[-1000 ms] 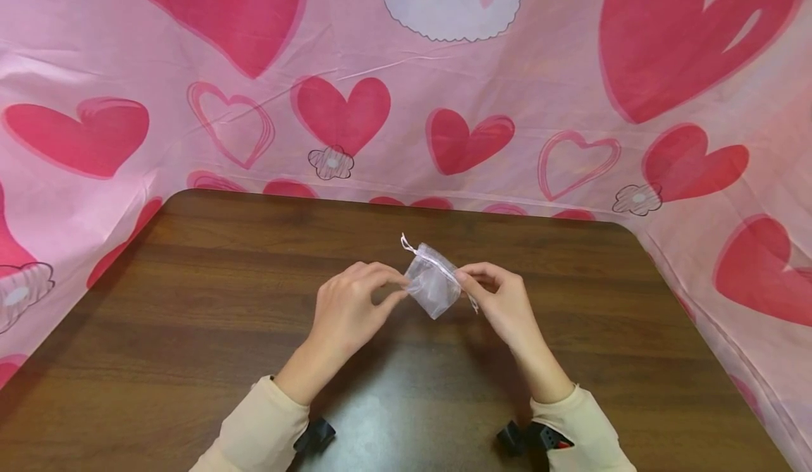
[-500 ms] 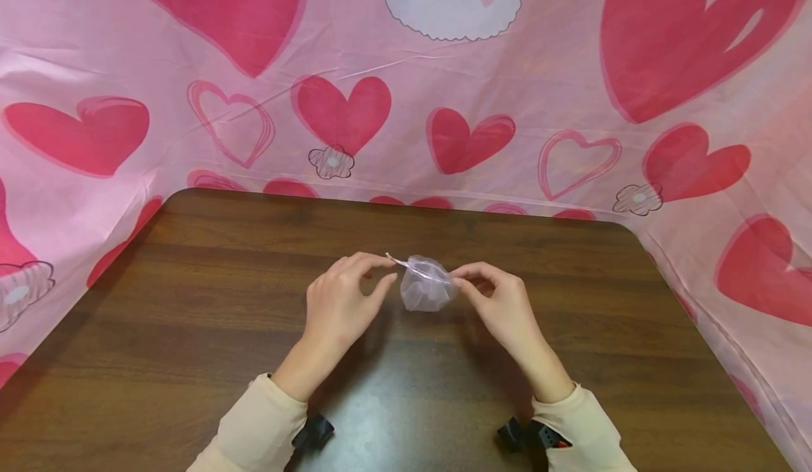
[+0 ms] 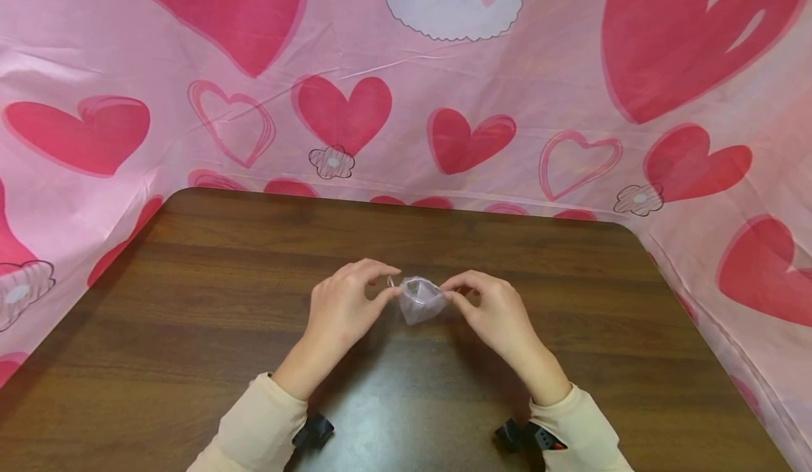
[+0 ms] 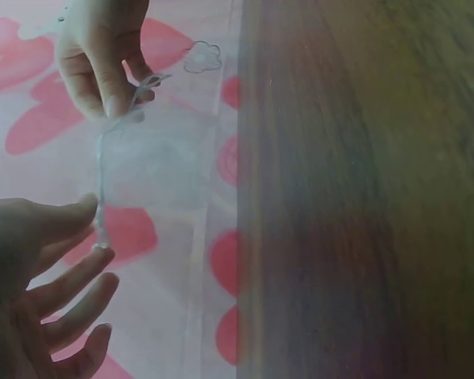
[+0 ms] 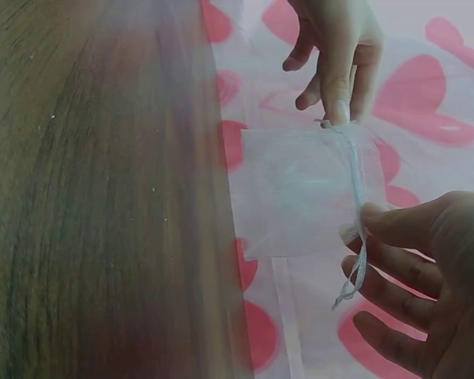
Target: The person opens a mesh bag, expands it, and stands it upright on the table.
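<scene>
A small sheer white drawstring pouch (image 3: 422, 304) hangs between my two hands above the table, its gathered mouth toward the top. My left hand (image 3: 345, 303) holds its left upper corner near the white drawstring (image 4: 101, 170), thumb in front and the other fingers spread. At the opposite corner my right hand (image 3: 491, 310) pinches the mouth edge between thumb and index finger. In the right wrist view a looped cord end (image 5: 351, 284) dangles by the right fingers. The see-through pouch (image 5: 300, 193) shows no distinct object inside.
A dark brown wooden table (image 3: 222, 303) lies under both hands. Behind it and at both sides hangs a pink cloth (image 3: 406, 106) printed with hearts. Black devices (image 3: 314, 433) sit at the wrists below the cream sleeves (image 3: 256, 423).
The pouch has tipped so its mouth faces me more, and it has shifted slightly left. My left fingers released and regripped higher, by the cord; the right hand moved slightly left.
</scene>
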`<state>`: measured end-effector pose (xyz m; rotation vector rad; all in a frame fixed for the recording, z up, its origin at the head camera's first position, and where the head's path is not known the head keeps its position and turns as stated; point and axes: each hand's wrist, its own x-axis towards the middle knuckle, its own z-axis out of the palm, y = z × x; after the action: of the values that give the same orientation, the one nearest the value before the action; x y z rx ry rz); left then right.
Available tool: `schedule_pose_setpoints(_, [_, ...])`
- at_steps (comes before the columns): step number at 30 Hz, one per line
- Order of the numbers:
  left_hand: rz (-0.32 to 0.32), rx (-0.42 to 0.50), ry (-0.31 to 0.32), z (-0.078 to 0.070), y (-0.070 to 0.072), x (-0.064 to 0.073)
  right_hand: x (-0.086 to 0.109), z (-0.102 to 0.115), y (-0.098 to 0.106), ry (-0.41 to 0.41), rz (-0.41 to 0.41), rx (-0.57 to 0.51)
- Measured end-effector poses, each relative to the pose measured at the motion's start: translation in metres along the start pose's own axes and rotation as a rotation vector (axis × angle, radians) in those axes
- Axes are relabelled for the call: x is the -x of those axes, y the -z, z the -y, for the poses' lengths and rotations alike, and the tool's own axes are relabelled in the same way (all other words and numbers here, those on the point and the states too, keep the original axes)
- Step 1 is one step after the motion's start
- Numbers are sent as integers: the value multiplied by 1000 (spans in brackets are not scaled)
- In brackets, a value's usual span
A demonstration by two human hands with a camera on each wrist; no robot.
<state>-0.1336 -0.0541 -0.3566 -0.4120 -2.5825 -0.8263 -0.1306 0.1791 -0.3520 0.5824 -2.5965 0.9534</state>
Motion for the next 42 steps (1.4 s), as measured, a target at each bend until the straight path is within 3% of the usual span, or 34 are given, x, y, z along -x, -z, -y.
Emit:
schedule_pose_setpoints(11, [168, -79, 14, 4, -2, -2, 1, -2, -4, 7, 109, 83])
schedule_pose_setpoints(22, [312, -67, 68, 8, 3, 0, 4, 0, -3, 12, 220, 78])
schedule_pose_setpoints(26, [329, -24, 64, 10, 5, 0, 4, 0, 0, 2, 216, 64])
schedule_pose_setpoints(32, [300, 19, 64, 10, 7, -3, 2, 1, 2, 2, 168, 53])
schedule_pose_setpoints(38, [268, 5, 28, 4, 5, -8, -6, 9, -2, 8, 150, 100])
schedule_pose_setpoints(42, [280, -15, 0, 1, 2, -13, -11, 15, -6, 6, 162, 154])
